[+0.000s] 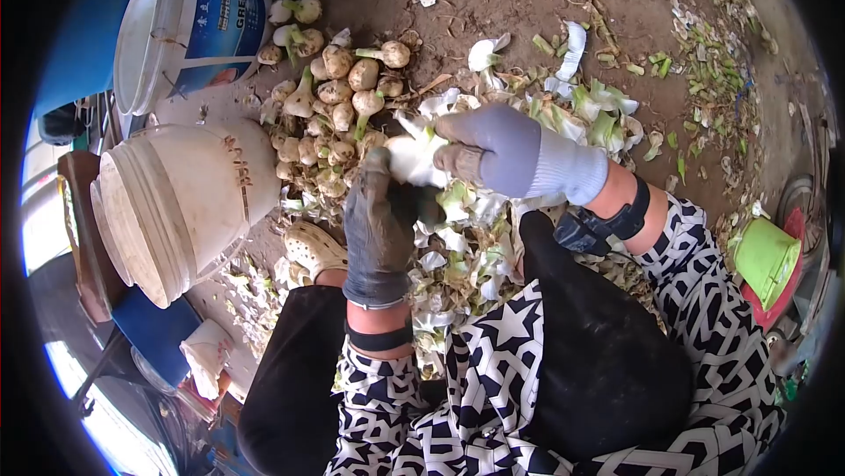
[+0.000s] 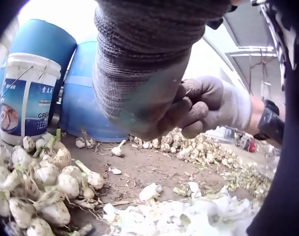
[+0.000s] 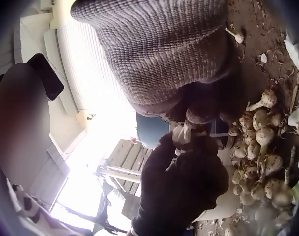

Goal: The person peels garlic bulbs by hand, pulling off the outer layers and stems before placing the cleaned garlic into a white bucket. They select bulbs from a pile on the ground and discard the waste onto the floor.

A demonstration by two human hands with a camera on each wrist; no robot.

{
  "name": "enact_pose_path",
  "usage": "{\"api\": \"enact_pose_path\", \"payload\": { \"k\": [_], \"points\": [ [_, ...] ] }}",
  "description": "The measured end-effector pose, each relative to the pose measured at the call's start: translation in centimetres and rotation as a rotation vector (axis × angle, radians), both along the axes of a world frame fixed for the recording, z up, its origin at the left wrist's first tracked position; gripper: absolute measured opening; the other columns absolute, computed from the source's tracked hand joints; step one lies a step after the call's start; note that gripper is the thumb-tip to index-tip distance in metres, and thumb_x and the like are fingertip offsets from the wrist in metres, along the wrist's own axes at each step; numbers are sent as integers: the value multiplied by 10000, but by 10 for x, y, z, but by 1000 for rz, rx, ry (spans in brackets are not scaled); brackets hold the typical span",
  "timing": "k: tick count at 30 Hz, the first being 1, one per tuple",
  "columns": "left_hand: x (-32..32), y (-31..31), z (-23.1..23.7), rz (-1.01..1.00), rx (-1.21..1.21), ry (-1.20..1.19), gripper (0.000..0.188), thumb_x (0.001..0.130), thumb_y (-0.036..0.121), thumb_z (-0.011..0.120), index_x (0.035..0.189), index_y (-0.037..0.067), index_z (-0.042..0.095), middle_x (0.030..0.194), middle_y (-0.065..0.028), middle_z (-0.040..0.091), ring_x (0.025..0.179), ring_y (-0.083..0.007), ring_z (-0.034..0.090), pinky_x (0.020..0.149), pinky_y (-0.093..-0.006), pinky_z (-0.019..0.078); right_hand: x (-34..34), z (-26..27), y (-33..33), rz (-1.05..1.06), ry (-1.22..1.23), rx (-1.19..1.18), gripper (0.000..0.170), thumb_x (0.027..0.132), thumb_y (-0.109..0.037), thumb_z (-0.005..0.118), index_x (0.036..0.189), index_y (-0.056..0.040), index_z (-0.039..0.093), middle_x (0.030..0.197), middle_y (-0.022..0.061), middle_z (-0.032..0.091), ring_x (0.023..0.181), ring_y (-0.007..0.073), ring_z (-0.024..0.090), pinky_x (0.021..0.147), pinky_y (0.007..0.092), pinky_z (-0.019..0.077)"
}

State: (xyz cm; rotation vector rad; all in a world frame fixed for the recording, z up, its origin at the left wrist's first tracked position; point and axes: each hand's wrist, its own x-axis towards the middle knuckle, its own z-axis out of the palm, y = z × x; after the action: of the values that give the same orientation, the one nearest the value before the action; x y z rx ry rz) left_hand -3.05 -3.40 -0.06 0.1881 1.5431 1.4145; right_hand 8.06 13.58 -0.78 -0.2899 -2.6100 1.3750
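Observation:
Both hands wear work gloves and meet over a white bulb [image 1: 412,157] with a bit of green stem, like fresh garlic. My left hand [image 1: 380,223], in a dark, soiled grey glove, grips the bulb from the near left side. With thumb and fingers curled, my right hand [image 1: 497,149], in a lavender-grey glove, pinches its upper right side. In the right wrist view, a pale part of the bulb [image 3: 181,135] shows between the two gloves. Just beyond the left hand lies a heap of unpeeled, dirt-specked bulbs [image 1: 334,93] with short stems.
Peeled white and green skins [image 1: 466,247] pile up below the hands, between the knees. A white bucket [image 1: 207,194] lies at the left, with a blue-labelled grease bucket [image 1: 220,32] behind it. More trimmings [image 1: 704,62] cover the dirt floor at right, near a green bowl [image 1: 764,256].

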Motion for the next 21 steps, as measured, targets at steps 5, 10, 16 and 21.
{"api": "enact_pose_path", "payload": {
  "k": [5, 10, 16, 21],
  "points": [
    [-12, -6, 1, -554, -304, 1001, 383, 1005, 203, 417, 1317, -15, 460, 1074, -172, 647, 967, -281, 643, 809, -372, 526, 6, -37, -16, 372, -247, -1082, 279, 962, -202, 545, 1114, 23, 608, 853, 59, 662, 727, 106, 611, 619, 246, 524],
    [5, 6, -14, -37, 16, 713, 490, 917, 237, 576, 1332, 18, 434, 1149, -167, 592, 1050, -288, 581, 880, -358, 477, 1, -27, -8, 84, -282, -1486, 177, 892, -126, 618, 1017, -4, 642, 782, 35, 649, 652, 102, 600, 600, 241, 498],
    [16, 10, 2, -357, -73, 1452, 510, 967, 357, 503, 1366, 51, 419, 1136, -127, 600, 1076, -262, 576, 908, -402, 481, -4, -55, -18, 238, 55, -1002, 382, 859, -183, 624, 1139, 73, 579, 920, 64, 647, 830, 149, 618, 777, 259, 484],
    [-5, -1, 2, 218, 357, -458, 355, 934, 372, 554, 1060, 42, 595, 1016, -116, 629, 914, -212, 626, 791, -342, 539, 22, -49, 3, 359, -84, -1811, 318, 889, -189, 556, 1050, 85, 544, 609, 119, 596, 405, 195, 553, 433, 348, 468]
  ]
}}
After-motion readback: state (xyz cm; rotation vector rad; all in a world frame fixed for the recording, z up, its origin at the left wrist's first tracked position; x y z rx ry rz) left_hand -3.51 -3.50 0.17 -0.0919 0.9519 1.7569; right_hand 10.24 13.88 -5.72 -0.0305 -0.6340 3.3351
